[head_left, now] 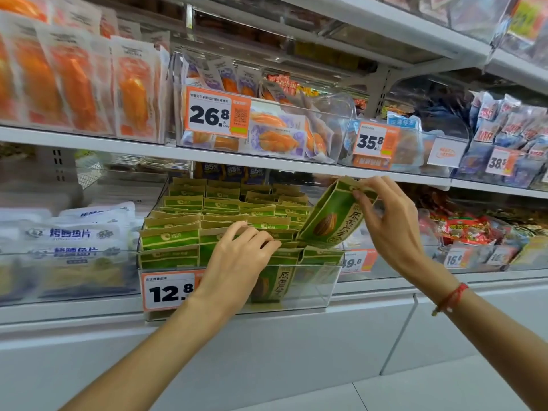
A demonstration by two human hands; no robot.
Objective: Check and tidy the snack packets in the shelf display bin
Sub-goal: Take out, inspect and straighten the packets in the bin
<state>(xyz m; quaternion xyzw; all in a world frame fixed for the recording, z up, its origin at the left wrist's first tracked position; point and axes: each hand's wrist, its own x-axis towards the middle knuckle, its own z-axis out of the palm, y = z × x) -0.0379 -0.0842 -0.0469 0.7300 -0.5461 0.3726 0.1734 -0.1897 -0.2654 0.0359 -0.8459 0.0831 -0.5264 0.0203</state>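
Green packet (332, 216) pinched by right hand (385, 221) above clear bin (311, 289), left hand (240, 256) fingers spread flat on packed rows (207, 215); likely to snag neighbours and topple them if pushed back crooked.

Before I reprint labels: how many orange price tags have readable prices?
6: 26.8 tag and 35.8 tag and 38.5 tag upper shelf; 12.8 tag, partly hidden 49.8 tag, 16.9 tag lower. Others may be hidden.
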